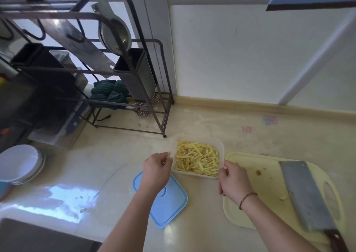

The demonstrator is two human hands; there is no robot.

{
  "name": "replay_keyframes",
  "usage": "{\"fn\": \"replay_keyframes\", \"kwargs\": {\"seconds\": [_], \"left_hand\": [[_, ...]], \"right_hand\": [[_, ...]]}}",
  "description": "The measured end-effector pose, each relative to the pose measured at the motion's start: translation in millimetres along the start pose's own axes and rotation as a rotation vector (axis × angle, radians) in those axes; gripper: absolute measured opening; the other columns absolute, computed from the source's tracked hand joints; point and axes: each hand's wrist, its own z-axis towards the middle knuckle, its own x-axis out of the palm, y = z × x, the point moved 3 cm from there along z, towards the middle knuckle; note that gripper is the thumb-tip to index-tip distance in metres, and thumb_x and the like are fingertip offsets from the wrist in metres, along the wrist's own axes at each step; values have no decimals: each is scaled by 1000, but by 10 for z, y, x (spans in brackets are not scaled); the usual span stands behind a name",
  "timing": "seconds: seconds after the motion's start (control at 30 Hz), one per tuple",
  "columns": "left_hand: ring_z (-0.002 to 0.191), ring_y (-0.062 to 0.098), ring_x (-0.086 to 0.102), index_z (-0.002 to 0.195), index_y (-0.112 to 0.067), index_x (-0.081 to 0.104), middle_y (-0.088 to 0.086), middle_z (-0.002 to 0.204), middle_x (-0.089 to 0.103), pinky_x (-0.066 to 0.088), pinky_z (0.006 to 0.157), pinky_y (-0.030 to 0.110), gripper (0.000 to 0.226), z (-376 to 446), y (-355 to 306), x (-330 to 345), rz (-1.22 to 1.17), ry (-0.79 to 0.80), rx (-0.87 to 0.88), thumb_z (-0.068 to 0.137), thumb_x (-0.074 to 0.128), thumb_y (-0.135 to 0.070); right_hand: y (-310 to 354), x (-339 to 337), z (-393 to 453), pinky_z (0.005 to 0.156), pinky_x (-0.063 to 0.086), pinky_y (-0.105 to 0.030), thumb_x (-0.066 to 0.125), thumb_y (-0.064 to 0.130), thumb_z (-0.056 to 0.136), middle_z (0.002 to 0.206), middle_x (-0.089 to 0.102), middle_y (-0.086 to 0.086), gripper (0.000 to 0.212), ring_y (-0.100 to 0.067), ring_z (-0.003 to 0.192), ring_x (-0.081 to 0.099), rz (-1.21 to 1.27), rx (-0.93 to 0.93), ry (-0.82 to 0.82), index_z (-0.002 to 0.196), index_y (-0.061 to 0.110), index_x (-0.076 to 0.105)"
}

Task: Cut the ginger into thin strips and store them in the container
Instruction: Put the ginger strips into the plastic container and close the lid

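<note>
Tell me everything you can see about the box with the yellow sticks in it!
The container is a squarish, see-through plastic box with rounded corners. It sits open and upright on the counter, holding ginger strips. The left hand pinches its left rim; the right hand holds its right side. It touches the cutting board.

The pale surface (202,120) carries a container (221,147) of ginger strips (196,158), a blue lid (169,203), a cutting board (267,190), a metal rack (161,90) and stacked plates (21,163).
</note>
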Motion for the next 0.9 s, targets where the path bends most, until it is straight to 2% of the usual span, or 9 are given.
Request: {"fn": "replay_keyframes", "kwargs": {"seconds": [0.1, 0.17, 0.23, 0.33, 0.43, 0.57, 0.73, 0.8, 0.9], "left_hand": [[85, 14, 58, 92, -17, 72, -2, 89, 66, 40, 71, 18, 20, -9, 130, -163, -28, -47, 27, 102, 56, -23], [99, 24, 63, 107, -8, 76, 4, 106, 70, 44, 84, 26, 22, -6, 365, -305, 62, -129, 1, 100, 57, -18], [97, 36, 66, 106, -3, 76, 14, 107, 70, 48, 87, 33, 29, -18, 601, -367, 175, -126, -17, 90, 55, -15], [94, 30, 63, 109, -9, 75, 9, 105, 66, 41, 81, 26, 26, -102, 699, -329, 176, -2, -61, 88, 59, -6], [92, 19, 56, 114, -17, 74, 4, 104, 63, 36, 78, 24, 30, -190, 739, -319, 197, 85, -91, 91, 58, -7], [103, 26, 64, 103, -17, 78, 3, 101, 71, 43, 82, 28, 19, -326, 891, -511, 142, 33, -225, 90, 66, -10], [67, 11, 64, 76, -20, 79, -10, 68, 72, 44, 62, 24, 15, -434, 872, -820, -187, 43, -288, 87, 75, -10], [54, 13, 55, 73, -13, 79, -2, 62, 67, 45, 60, 27, 18, -433, 694, -859, -338, 78, -270, 90, 72, -8], [68, 25, 69, 79, -6, 77, 15, 75, 71, 55, 74, 38, 19, -395, 348, -830, -627, 102, -244, 93, 67, -12]], "right_hand": [[-68, -103, -96, 51, 44, -18, 50, 31, 102, 53, 67, -7, 17, -4, 39, 56, 158, 61, -122, 109, 19, 60], [-114, -131, -320, 51, 43, -16, 53, 26, 101, 51, 65, -4, 20, -4, 42, 58, 189, 70, -235, 90, 15, 65], [-158, 119, -559, 46, 43, -22, 54, 19, 100, 49, 64, -2, 27, -7, 40, 59, 199, 160, -66, 75, 16, 64], [-153, 651, -735, 36, 40, -23, 55, 11, 98, 62, 65, -6, 18, -19, 46, 65, 362, 334, 246, 83, 6, 65], [-91, 912, -756, 40, 45, -26, 60, 11, 95, 67, 68, -8, 16, -19, 54, 68, 410, 348, 257, 81, 5, 64], [2, 929, -824, 37, 43, -24, 66, 10, 92, 66, 72, -3, 8, -17, 52, 69, 421, 282, 225, 84, 9, 63], [264, 619, -982, 39, 42, -26, 67, 0, 90, 50, 61, -6, 13, -16, 37, 53, 561, 60, 28, 81, 5, 60], [359, 417, -989, 42, 45, -27, 65, 0, 93, 48, 60, -9, 14, -16, 37, 52, 615, -54, -52, 81, 6, 61], [464, 112, -981, 50, 53, -29, 60, 18, 98, 54, 64, -10, 20, -21, 49, 64, 671, -198, -194, 81, 10, 64]]}}
